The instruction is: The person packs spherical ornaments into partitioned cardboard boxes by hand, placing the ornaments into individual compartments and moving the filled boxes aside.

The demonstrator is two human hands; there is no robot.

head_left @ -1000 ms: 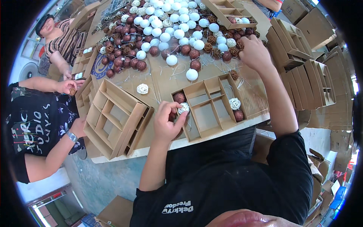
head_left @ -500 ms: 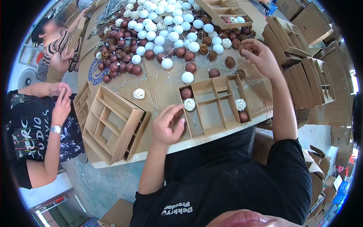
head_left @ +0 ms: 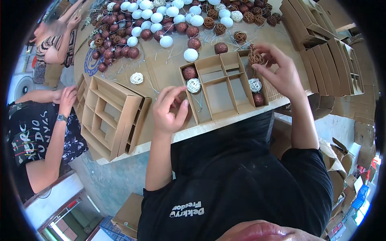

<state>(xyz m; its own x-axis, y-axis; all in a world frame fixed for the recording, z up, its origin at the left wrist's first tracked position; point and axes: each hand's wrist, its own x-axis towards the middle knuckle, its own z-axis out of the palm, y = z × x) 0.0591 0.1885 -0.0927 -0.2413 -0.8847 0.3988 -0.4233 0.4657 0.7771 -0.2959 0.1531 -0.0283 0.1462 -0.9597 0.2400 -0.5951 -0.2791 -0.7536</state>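
A divided cardboard box (head_left: pixel 219 117) lies at the table's front edge. In its left column sit a glittery brown ball (head_left: pixel 189 72) and a white woven ball (head_left: pixel 194 85). The right column has another white woven ball (head_left: pixel 255 84) above a glittery brown ball (head_left: pixel 258 99). My right hand (head_left: pixel 276 69) pinches a brown woven ball (head_left: pixel 255 58) over the far end of that right column. My left hand (head_left: pixel 171 110) rests against the box's left wall, index finger and thumb apart, holding nothing; its other fingers curl inward.
Loose brown, white and woven balls (head_left: pixel 157 17) are heaped at the back. A lone white woven ball (head_left: pixel 136 78) lies left of the box. Divided boxes are stacked at left (head_left: pixel 116 116) and right (head_left: pixel 327 66). A co-worker's hands (head_left: pixel 66 98) are at far left.
My right hand has come from the edge of the heap to the box with the brown woven ball. My left hand stays by the box's left wall. The whole view has shifted.
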